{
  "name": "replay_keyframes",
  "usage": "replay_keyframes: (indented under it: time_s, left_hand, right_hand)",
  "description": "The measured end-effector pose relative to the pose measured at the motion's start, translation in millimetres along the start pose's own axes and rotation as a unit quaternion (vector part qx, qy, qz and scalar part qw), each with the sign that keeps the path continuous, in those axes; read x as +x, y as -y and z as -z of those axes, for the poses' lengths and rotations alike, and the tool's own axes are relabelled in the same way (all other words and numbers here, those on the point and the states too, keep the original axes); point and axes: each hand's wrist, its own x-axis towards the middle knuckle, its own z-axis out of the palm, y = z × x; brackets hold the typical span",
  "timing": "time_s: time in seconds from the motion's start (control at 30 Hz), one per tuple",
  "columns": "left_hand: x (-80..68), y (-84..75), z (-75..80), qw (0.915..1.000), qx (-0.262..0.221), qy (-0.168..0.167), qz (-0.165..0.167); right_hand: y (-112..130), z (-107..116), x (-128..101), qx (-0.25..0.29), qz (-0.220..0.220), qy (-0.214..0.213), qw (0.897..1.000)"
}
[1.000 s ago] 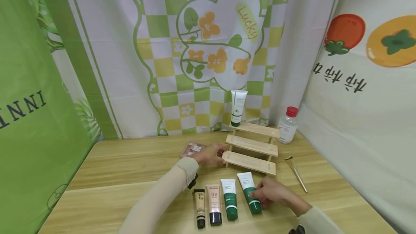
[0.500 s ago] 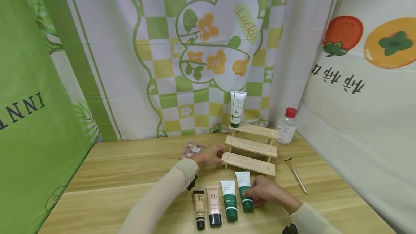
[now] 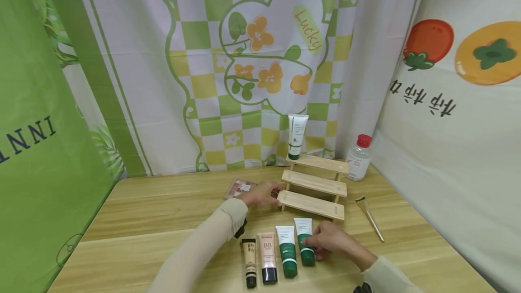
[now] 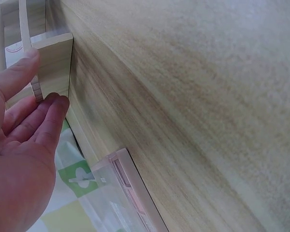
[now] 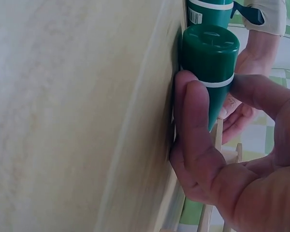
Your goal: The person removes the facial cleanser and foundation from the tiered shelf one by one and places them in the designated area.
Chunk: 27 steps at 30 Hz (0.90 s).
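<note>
Nearest, at six o'clock on the pale wooden counter (image 3: pixel 142 220), the right hand (image 3: pixel 331 245) pinches the green-capped white and green tube (image 3: pixel 305 241) between thumb and fingers (image 5: pixel 195 125). That tube lies flat, cap toward the person, long axis running six to twelve, rightmost in a row with a pink tube (image 3: pixel 268 256) marked "BB". Farther on, the left hand (image 3: pixel 260 195) has its fingers (image 4: pixel 50 121) loosely extended against the light three-step wooden rack (image 3: pixel 313 186). The backdrop at twelve o'clock reads "Lucky".
</note>
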Motion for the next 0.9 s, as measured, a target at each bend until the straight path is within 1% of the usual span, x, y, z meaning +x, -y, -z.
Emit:
replay_keyframes:
  time_s: [0.23, 0.37, 0.47, 0.53, 0.6, 0.63, 0.67, 0.73, 0.8, 0.83, 0.87, 0.9]
  left_hand:
    - [0.7, 0.2, 0.7, 1.0, -0.002, -0.001, 0.001]
    - [1.1, 0.9, 0.6, 1.0, -0.005, -0.002, -0.005]
    - [0.2, 1.6, 0.8, 0.9999, -0.002, -0.003, -0.013]
    - [0.0, 2.4, 0.9, 0.9998, 0.001, -0.004, -0.018]
    - [0.2, 2.6, 1.2, 0.9998, 0.003, -0.005, -0.021]
    - [0.2, 2.4, 1.5, 0.9997, 0.004, -0.006, -0.023]
    - [0.2, 1.9, 1.8, 0.9997, 0.005, -0.007, -0.024]
    - [0.3, 0.7, 2.4, 0.9997, 0.008, -0.008, -0.023]
    - [0.6, -0.3, 2.4, 0.9997, 0.009, -0.009, -0.023]
    - [0.6, -0.7, 2.3, 0.9997, 0.008, -0.008, -0.021]
    - [0.8, -1.1, 1.9, 0.9998, 0.007, -0.006, -0.019]
    - [1.0, -1.5, 1.5, 0.9998, 0.006, -0.005, -0.017]
  right_hand:
    - [-0.4, 0.8, -0.6, 0.008, 0.007, 0.006, 1.0]
    - [0.7, 3.2, -1.4, -0.007, 0.002, 0.007, 1.0]
    - [6.5, 11.6, -1.1, -0.024, 0.002, 0.001, 1.0]
    - [14.9, 22.5, 1.0, -0.037, 0.017, -0.021, 0.999]
    - [27.1, 38.9, 5.3, -0.054, 0.039, -0.055, 0.996]
    - [33.4, 48.7, 9.3, -0.067, 0.057, -0.079, 0.993]
    - [39.5, 59.2, 14.7, -0.074, 0.083, -0.106, 0.988]
    - [50.1, 80.8, 29.0, -0.099, 0.134, -0.167, 0.972]
    - [56.6, 100.1, 46.0, -0.11, 0.17, -0.217, 0.955]
    - [58.3, 107.3, 55.5, -0.108, 0.178, -0.237, 0.949]
    - [60.0, 112.7, 64.2, -0.101, 0.181, -0.249, 0.946]
    - [61.6, 116.2, 72.5, -0.093, 0.174, -0.254, 0.947]
